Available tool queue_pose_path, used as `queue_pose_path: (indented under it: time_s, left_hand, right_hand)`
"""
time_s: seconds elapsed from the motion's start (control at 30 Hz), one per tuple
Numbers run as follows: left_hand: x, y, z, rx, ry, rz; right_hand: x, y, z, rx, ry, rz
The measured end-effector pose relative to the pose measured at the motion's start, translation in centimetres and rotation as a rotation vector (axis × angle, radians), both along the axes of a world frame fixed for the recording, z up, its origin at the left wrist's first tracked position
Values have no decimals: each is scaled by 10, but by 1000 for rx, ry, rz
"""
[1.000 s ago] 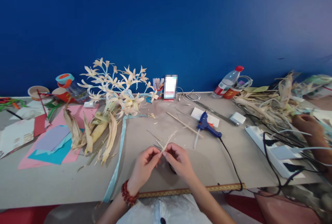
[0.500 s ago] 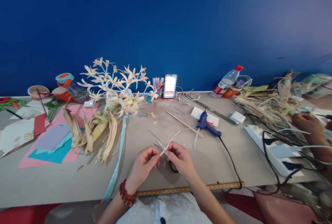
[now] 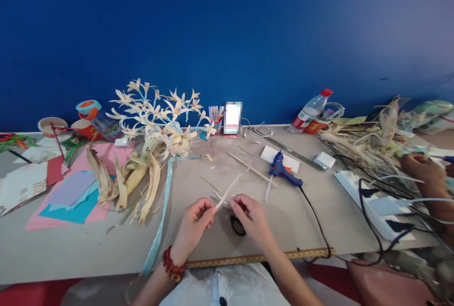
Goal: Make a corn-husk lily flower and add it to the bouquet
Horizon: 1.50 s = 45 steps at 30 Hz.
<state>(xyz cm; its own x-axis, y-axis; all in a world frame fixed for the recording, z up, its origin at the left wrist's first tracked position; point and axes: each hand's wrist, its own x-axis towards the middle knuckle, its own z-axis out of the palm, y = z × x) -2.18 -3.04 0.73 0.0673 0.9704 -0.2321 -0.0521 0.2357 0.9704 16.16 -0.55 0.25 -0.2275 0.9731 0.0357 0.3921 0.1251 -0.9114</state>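
Observation:
My left hand (image 3: 193,223), with a red bead bracelet on the wrist, pinches the lower end of a thin pale husk strip (image 3: 227,190) that slants up to the right. My right hand (image 3: 250,217) sits just right of it with fingers curled near the strip's base; I cannot make out what it holds. A dark ring (image 3: 237,225) lies on the table under my right hand. Both hands hover over the front middle of the grey table (image 3: 88,249).
A blue glue gun (image 3: 283,173) with a black cord lies right of my hands. Husk flowers (image 3: 159,117), dried husks (image 3: 135,178), a pale blue ribbon (image 3: 159,216) and coloured paper (image 3: 71,197) lie left. A bottle (image 3: 312,109), a power strip (image 3: 369,202) and another person's hand (image 3: 422,169) are at right.
My hands have drawn slightly apart. The strip now stays with my left hand, and the dark ring under my right hand shows more.

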Motion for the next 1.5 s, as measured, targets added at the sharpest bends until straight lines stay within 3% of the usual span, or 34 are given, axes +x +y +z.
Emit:
queue_pose_path:
  time_s: [0.1, 0.23, 0.37, 0.47, 0.63, 0.83, 0.93, 1.23, 1.5]
  left_hand:
    - [-4, 1, 0, 13, 4, 46]
    - [-8, 3, 0, 36, 17, 81]
    - [-8, 2, 0, 54, 39, 76]
    - [-7, 1, 1, 64, 33, 69]
    - [-5, 2, 2, 82, 26, 51]
    - [-4, 3, 1, 70, 21, 51]
    - [-4, 3, 2, 91, 31, 49]
    - [2, 2, 9, 108, 76, -4]
    - [1, -1, 16, 218, 218, -51]
  right_hand:
    - [14, 0, -2, 132, -254, -16]
    - [33, 13, -1, 264, -423, 8]
    - [52, 43, 1, 421, -666, -131]
    - [58, 69, -3, 447, -878, -179]
    - [53, 93, -11, 423, -930, -198]
    - [54, 80, 4, 433, -855, -270]
    - [53, 58, 16, 342, -635, -256]
    - [1, -12, 14, -244, 186, 168]
    - [-18, -11, 16, -126, 92, 138]
